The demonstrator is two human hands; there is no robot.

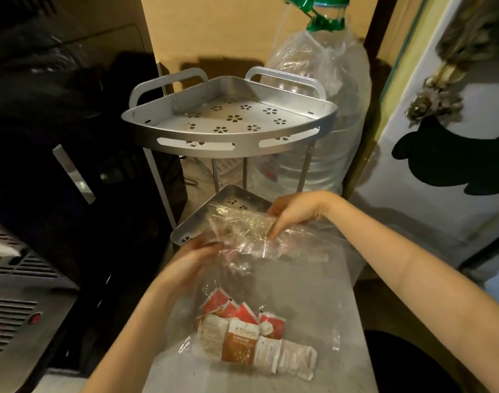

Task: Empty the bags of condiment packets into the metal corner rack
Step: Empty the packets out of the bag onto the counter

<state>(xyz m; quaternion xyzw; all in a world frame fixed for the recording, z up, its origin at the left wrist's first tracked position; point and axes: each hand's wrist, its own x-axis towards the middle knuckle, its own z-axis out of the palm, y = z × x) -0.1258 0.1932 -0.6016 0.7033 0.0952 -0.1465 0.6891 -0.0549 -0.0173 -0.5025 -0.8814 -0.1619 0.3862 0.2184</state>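
Note:
A silver metal corner rack (157, 124) stands ahead; its top shelf has flower-shaped holes and holds nothing. A lower shelf (198, 212) of the rack shows just beyond my hands. My left hand (196, 258) and my right hand (295, 212) both grip the crumpled top of a clear plastic bag (242, 234). The bag hangs down toward me. Red, brown and white condiment packets (248, 333) lie bunched in its bottom, close to the camera.
A large clear water bottle (322, 109) with a green cap stands right of the rack, wrapped in plastic. Black appliances (44, 137) fill the left side. A white door (441, 137) with dark stickers is on the right. A grey surface (313, 293) lies under the bag.

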